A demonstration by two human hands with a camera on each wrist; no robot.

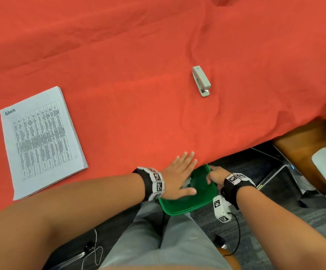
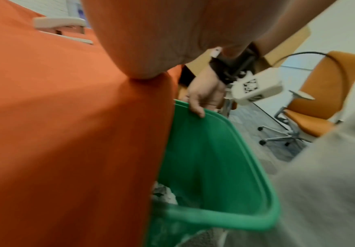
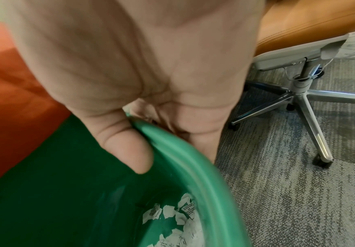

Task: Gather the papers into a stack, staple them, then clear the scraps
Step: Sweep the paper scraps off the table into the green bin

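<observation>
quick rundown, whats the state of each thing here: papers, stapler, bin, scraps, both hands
paper stack: gathered, flat on the red tablecloth, untouched
stapler: closed, lying on the cloth, apart from the stack
green bin: held at the table edge, below the cloth's rim
scraps: torn pieces inside the bin
left hand: fingers straight, flat at the cloth's edge above the bin
right hand: grips the bin's rim
</observation>
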